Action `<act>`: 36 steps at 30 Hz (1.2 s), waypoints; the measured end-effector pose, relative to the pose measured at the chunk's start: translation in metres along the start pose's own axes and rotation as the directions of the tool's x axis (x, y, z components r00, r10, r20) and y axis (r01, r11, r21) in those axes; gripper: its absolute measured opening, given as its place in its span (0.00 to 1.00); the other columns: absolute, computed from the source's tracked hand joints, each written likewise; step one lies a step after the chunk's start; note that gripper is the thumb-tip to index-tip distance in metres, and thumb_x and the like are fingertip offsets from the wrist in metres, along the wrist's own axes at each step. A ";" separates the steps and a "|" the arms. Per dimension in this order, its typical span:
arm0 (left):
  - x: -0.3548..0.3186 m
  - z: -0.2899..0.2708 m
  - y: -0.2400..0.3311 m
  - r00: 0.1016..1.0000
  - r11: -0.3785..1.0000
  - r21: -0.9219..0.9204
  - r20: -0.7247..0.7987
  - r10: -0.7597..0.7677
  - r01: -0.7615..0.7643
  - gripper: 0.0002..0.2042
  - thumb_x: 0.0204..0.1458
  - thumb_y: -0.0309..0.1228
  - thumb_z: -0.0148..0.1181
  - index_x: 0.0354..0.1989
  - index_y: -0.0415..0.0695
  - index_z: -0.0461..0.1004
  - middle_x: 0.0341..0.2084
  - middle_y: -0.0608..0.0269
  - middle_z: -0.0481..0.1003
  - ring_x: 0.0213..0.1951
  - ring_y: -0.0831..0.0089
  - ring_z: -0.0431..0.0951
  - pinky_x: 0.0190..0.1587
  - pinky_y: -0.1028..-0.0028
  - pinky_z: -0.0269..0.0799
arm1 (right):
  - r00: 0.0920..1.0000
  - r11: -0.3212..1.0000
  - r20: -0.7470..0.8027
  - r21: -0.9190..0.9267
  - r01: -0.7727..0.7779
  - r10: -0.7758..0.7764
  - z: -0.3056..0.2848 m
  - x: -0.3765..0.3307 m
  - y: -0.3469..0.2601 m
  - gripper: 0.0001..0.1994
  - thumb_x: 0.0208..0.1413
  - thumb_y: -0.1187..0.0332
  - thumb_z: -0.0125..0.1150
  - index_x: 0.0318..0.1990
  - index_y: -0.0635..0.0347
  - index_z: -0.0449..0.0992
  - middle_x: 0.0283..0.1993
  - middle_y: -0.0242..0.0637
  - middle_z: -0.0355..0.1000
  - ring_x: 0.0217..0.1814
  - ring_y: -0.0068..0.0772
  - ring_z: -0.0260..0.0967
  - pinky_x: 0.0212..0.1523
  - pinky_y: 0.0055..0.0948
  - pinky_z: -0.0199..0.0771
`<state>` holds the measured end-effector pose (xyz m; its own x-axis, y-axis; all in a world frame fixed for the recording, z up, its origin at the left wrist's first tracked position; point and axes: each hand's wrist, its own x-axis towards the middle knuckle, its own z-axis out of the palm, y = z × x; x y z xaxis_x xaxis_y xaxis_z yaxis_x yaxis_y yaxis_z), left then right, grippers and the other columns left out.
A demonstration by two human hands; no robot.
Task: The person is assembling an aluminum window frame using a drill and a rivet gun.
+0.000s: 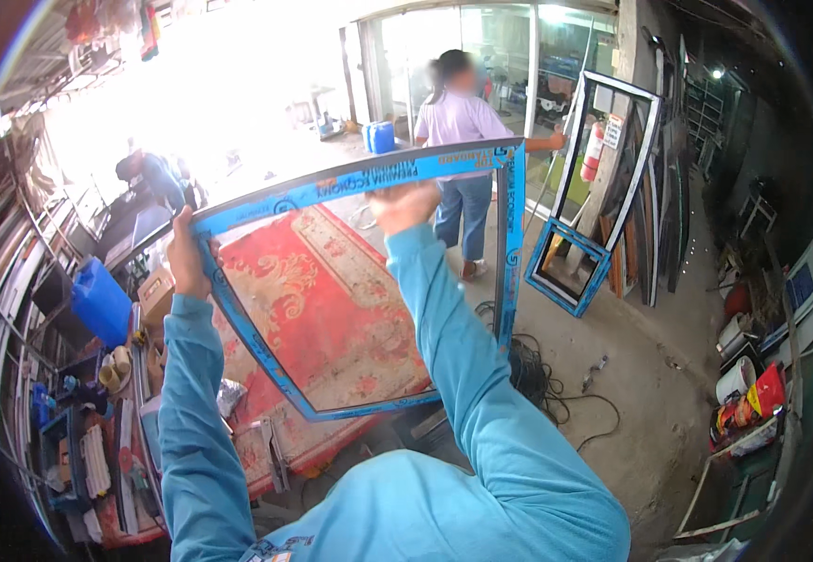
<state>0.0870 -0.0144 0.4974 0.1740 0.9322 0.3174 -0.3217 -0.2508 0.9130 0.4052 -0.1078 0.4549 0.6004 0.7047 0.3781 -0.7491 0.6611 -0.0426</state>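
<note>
I hold up a large rectangular window or door frame (331, 185) covered in blue printed protective film. My left hand (189, 255) is closed around its upper left corner. My right hand (406, 206) is wrapped on the top bar, right of the middle; the bar hides some of its fingers. The frame is tilted, and its opening shows a red patterned carpet (284, 262) behind and below it. The lower right part of the frame is hidden behind my right sleeve.
A person in a lilac shirt (462, 117) stands beyond the frame, one arm out toward a tall dark frame (650, 140) with a small blue-filmed frame (566, 298) at its foot. Black cables (542, 375) lie on the floor. A blue jug (102, 302) and stacked profiles (3, 281) stand left.
</note>
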 end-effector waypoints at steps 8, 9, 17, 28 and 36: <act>0.011 -0.020 0.007 1.000 1.000 -0.009 0.007 0.002 -0.002 0.24 0.52 0.56 0.55 0.23 0.43 0.70 0.11 0.63 0.66 0.11 0.74 0.67 0.14 0.75 0.65 | 0.861 0.998 -0.506 0.059 -0.034 0.059 -0.034 -0.045 -0.014 0.23 0.60 0.47 0.33 0.35 0.56 0.69 0.34 0.35 0.67 0.35 0.34 0.61 0.46 0.44 0.63; 0.012 -0.020 0.003 1.000 1.000 0.017 0.006 -0.020 0.020 0.24 0.52 0.56 0.55 0.23 0.44 0.70 0.11 0.63 0.66 0.11 0.74 0.67 0.14 0.75 0.65 | 0.815 0.993 -0.577 0.115 0.014 0.055 -0.024 -0.032 -0.017 0.23 0.60 0.47 0.34 0.35 0.56 0.68 0.35 0.34 0.68 0.36 0.34 0.62 0.46 0.45 0.63; 0.022 0.003 -0.008 0.999 0.998 -0.054 0.000 -0.033 0.033 0.22 0.54 0.54 0.54 0.20 0.49 0.67 0.10 0.68 0.65 0.12 0.76 0.65 0.14 0.75 0.62 | 0.974 0.982 -0.160 -0.075 -0.172 0.158 0.040 -0.011 0.006 0.14 0.59 0.56 0.48 0.36 0.58 0.71 0.34 0.34 0.70 0.37 0.31 0.67 0.41 0.39 0.68; -0.007 0.016 0.062 0.989 0.987 -0.069 -0.034 0.142 -0.144 0.20 0.55 0.46 0.57 0.27 0.37 0.75 0.12 0.63 0.69 0.14 0.76 0.69 0.16 0.75 0.66 | 0.293 -0.160 0.879 -0.250 0.955 0.376 0.153 -0.099 0.024 0.15 0.46 0.68 0.66 0.41 0.61 0.74 0.36 0.39 0.72 0.39 0.42 0.70 0.40 0.36 0.72; -0.036 0.011 0.068 0.929 0.967 -0.058 0.267 0.255 -0.248 0.28 0.62 0.53 0.43 0.38 0.35 0.74 0.24 0.57 0.74 0.25 0.75 0.74 0.25 0.75 0.71 | 0.522 -0.359 0.351 -0.434 0.826 0.778 0.193 -0.051 0.062 0.28 0.48 0.55 0.69 0.50 0.66 0.71 0.41 0.49 0.75 0.41 0.50 0.74 0.43 0.41 0.72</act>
<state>0.0693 -0.0677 0.5514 0.3283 0.7330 0.5958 -0.4079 -0.4590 0.7893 0.2742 -0.1519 0.6116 -0.3674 0.7914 0.4887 0.8865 0.4569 -0.0735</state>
